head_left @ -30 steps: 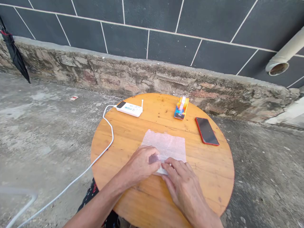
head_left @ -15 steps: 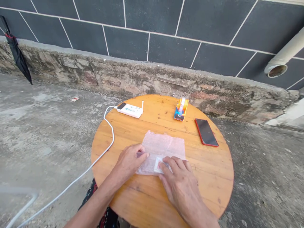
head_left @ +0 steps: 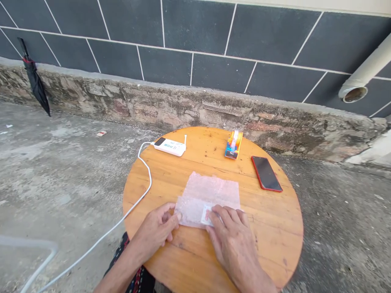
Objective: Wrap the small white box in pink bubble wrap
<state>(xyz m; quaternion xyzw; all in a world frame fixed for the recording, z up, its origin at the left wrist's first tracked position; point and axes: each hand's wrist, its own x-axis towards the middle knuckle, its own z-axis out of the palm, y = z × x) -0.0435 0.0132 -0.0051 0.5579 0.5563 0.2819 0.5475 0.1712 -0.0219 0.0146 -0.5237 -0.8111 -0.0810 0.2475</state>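
A translucent pinkish sheet of bubble wrap [head_left: 214, 189] lies on the round wooden table, its near part folded over. At the fold's left corner my left hand [head_left: 160, 224] is closed, with thumb and finger pinching the edge. A small flat white packet with red print [head_left: 206, 214] rests at the near part of the wrap; I cannot tell whether a layer covers it. My right hand [head_left: 233, 232] grips the packet's right end with its fingertips on top, hiding that part.
On the table [head_left: 275, 244] stand a white device [head_left: 169, 147] with a white cable [head_left: 146, 167], a yellow-and-blue tape dispenser [head_left: 233, 144] and a red-edged phone [head_left: 266, 173]. A black umbrella [head_left: 36, 83] leans on the wall; a pipe [head_left: 357, 89] juts out at right.
My left hand has moved left and nearer me, to the wrap's near left corner, and the folded layer now reaches further left. My right hand stays at the packet. The view has tilted slightly up.
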